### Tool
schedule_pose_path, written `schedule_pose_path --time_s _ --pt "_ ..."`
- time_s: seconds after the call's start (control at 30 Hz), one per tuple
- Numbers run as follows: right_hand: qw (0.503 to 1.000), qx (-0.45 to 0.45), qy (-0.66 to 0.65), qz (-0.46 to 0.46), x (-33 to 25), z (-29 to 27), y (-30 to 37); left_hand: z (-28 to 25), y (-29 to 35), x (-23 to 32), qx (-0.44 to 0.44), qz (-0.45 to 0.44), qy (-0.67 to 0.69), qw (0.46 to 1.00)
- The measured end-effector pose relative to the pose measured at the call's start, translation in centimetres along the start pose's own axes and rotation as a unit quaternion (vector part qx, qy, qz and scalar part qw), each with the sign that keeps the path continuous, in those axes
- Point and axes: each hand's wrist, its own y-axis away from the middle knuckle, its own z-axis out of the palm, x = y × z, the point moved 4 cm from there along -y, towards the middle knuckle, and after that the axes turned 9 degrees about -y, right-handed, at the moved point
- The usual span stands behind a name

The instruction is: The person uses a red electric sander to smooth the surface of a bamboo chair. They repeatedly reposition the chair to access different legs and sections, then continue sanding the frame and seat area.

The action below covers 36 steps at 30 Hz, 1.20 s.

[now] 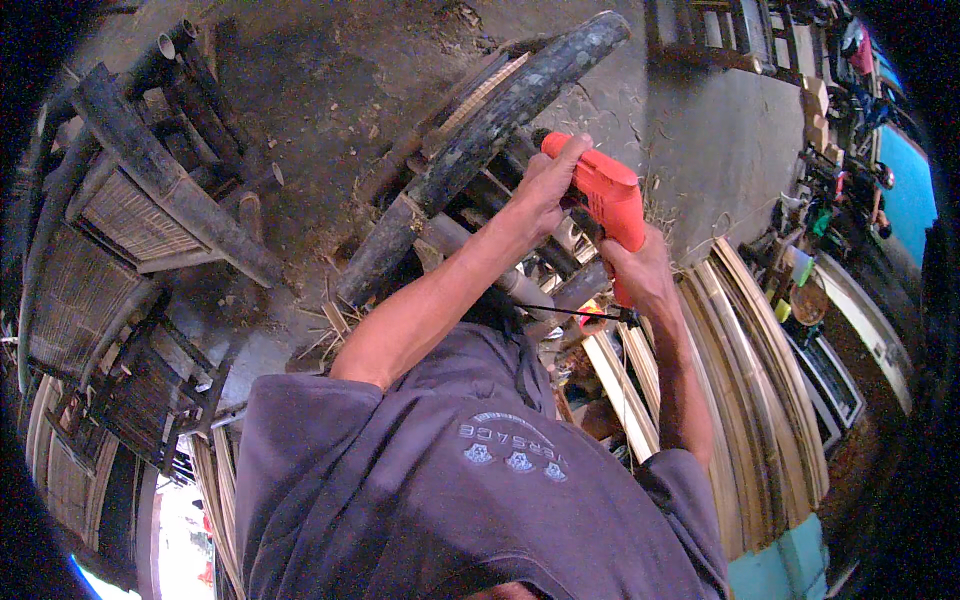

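An orange-red power drill (612, 190) is held in both my hands over a dark bamboo furniture frame (520, 115). Its dark chuck end points up and left, close to the frame's thick blackened pole; whether a bit touches the bamboo I cannot see. My left hand (548, 187) is closed round the front of the drill. Around the handle at the rear wraps my right hand (638, 265), and a black cord (575, 313) hangs near its wrist. Below the drill, the frame's lower rails are partly hidden by my arms.
On the left stands a dark bamboo chair (140, 215) with woven panels. Long split bamboo strips (750, 390) lie at my right. Shavings litter the concrete floor (330, 90). Tools and clutter (850, 190) line the far right, and another dark frame (715, 35) stands at the back.
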Motion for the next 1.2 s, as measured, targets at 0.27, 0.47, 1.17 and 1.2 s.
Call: schedule_pose_path --time_s 0.27,0.47,1.17,1.2 --pt "0.999 0.009 -0.025 -0.034 -0.3 0.2 -0.7 -0.1 -0.3 0.3 -0.007 0.004 -0.008 1.000" --pt "0.999 0.008 0.006 0.047 -1.9 0.4 -0.6 -0.5 -0.1 1.0 -0.033 -0.013 0.011 0.999" --pt "0.997 -0.010 0.080 0.004 -3.8 3.0 -6.2 -5.7 -6.4 -1.0 -0.055 -0.052 0.090 0.993" --pt "0.995 -0.022 0.095 0.002 -3.2 2.2 -7.2 -7.0 -7.9 0.1 -0.019 -0.006 -0.057 0.998"
